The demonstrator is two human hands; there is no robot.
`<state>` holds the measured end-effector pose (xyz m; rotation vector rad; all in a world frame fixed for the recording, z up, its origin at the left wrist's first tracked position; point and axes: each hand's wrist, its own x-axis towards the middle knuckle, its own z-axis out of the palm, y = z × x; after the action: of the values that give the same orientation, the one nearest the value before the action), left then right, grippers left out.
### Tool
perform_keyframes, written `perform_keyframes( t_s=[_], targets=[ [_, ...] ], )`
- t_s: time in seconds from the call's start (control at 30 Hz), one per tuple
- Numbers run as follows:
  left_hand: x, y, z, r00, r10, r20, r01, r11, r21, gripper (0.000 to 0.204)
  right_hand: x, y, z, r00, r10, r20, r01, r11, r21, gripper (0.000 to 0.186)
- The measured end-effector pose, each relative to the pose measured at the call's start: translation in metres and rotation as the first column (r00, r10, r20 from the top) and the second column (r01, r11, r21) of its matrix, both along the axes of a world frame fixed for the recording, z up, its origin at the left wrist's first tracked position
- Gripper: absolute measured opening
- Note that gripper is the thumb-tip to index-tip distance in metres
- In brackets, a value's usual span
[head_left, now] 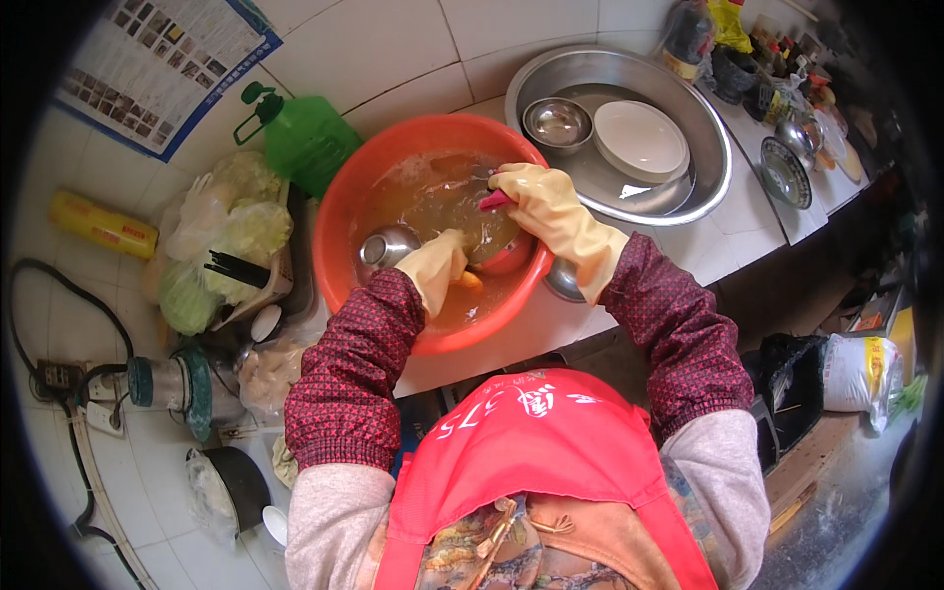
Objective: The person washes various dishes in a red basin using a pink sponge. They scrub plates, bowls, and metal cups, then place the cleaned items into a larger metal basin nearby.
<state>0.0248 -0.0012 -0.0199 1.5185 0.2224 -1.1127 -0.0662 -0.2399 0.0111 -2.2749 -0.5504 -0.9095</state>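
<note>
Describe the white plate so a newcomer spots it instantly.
Find the big steel basin right of the orange tub. Inside it, the white plate lies on the right, beside a small steel bowl. It is the only white, flat dish there.

We list: green jug [307, 138], cabbage in bag [224, 231], steel tray [710, 128] holding white plate [641, 140], small steel bowl [557, 123].
</note>
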Motion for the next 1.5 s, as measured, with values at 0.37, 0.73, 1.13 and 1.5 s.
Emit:
perform_keyframes(
  t_s=[0.37,0.73,1.13,1.5],
  targets=[
    [0.026,-0.003,0.006,0.019,-0.611,0.791,0.002,0.791,0.611,0.044,0.002,0.004,-0.003,0.999,0.028,0.042,-0.034,0.99,0.135,0.042],
    [0.012,-0.012,-0.055,0.817,-0.395,0.421,0.189,0.872,0.451,0.047,0.0,0.004,0.0,0.999,-0.029,0.037,0.026,0.997,0.066,0.04],
    [0.042,0.011,0.013,-0.025,-0.533,0.846,-0.098,0.843,0.528,0.043,0.0,0.003,-0.002,1.0,0.014,0.01,-0.015,0.993,0.115,0.038],
    [0.085,-0.008,0.076,-0.526,-0.413,0.744,-0.403,0.891,0.209,0.059,0.0,-0.006,-0.006,0.995,0.064,-0.078,-0.06,0.997,0.051,0.047]
  ],
)
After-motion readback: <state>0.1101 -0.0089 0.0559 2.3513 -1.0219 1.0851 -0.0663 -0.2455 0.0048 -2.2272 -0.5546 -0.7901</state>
